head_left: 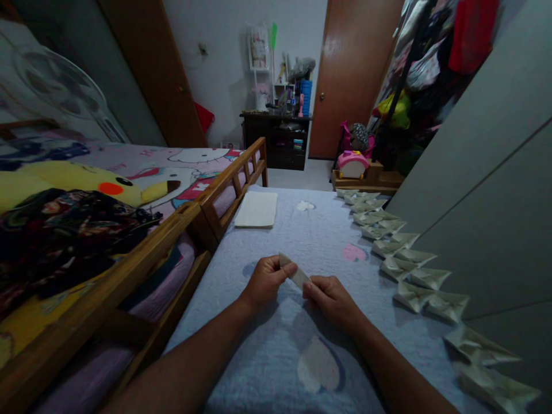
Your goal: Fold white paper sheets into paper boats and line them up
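As the left hand and right hand pinch a folded paper strip between them, folded paper pieces lie to their right, a paper stack ahead.

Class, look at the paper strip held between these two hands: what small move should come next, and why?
Probably firm up the fold: run the right hand along the folded paper strip while the left hand pinches its other end. Both hands already grip the strip, and the folded paper pieces lined up on the bedspread show sharp creases.
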`<state>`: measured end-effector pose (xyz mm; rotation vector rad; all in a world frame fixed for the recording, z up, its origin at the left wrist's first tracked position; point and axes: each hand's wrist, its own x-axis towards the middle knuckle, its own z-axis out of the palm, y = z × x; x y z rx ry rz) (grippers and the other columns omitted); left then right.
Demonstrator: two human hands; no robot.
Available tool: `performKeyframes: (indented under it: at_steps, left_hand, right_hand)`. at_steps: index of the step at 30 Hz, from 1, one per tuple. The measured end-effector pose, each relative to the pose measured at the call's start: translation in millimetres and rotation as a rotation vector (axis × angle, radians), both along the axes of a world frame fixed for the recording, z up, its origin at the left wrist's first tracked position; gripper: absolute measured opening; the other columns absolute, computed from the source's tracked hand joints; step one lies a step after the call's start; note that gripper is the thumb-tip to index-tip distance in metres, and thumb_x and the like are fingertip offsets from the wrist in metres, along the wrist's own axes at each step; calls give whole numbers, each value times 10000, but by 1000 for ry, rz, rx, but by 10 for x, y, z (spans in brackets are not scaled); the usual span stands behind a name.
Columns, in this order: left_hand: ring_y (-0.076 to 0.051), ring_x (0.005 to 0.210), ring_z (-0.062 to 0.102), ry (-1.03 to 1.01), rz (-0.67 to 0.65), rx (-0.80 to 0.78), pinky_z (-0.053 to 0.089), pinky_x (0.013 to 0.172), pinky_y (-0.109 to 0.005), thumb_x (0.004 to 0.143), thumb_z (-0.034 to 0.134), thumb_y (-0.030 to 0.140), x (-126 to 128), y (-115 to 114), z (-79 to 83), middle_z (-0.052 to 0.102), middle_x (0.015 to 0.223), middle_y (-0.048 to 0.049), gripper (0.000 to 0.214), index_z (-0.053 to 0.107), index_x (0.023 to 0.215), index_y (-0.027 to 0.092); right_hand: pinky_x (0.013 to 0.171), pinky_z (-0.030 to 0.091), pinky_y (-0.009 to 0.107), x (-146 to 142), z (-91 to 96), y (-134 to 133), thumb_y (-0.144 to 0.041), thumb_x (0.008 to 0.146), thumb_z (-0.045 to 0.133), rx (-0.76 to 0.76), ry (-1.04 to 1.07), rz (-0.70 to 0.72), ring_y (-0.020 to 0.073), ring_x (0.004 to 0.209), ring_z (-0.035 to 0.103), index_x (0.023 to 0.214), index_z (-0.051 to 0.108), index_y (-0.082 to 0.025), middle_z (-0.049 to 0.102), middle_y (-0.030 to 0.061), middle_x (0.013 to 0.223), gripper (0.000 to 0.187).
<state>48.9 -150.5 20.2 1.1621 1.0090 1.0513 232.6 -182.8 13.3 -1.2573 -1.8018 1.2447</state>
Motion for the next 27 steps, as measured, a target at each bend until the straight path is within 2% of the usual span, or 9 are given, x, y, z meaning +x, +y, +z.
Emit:
performKeyframes:
  at_steps: [4,7,10,15,23,27]
  left_hand:
    - [-124,570,504,-20,-14,10,395,569,-242,741,730,451,-8,27,-23,598,621,-9,337,638,657,138]
    - [-122,573,499,-12,17,28,396,575,-241,746,728,454,-20,39,-29,590,620,-4,344,626,651,140]
    - [-111,562,466,-2,63,30,381,565,-234,734,739,458,-29,43,-18,548,601,15,354,603,633,147]
    - [-115,570,472,0,57,14,383,573,-236,722,747,461,-29,53,-13,548,606,14,354,607,636,147]
    - [-126,608,491,29,-58,50,395,614,-249,727,739,436,31,15,-49,576,636,1,319,656,665,135]
    - [-113,567,424,56,-24,48,355,573,-240,725,723,482,44,1,-19,502,579,22,370,609,607,151]
  right_hand:
    - [546,352,232,3,37,-3,-463,985,381,18,18,50,110,534,470,657,597,-183,557,-8,573,483]
    - [552,365,230,4,40,-3,-461,979,392,-1,22,49,113,519,477,707,609,-189,562,-18,550,441]
    - [505,341,231,9,10,-2,-470,946,438,-54,2,16,107,456,434,705,600,-193,527,-36,505,401]
    - [482,295,232,11,-10,-6,-447,919,469,-5,-22,-13,97,451,382,626,558,-194,469,-43,491,398]
    - [513,297,229,-34,28,13,-310,827,577,61,-55,-29,108,560,411,697,560,-188,468,-38,617,179]
    - [532,304,237,-23,-1,24,-263,836,553,71,-66,-16,109,555,403,679,553,-192,470,-42,597,172]
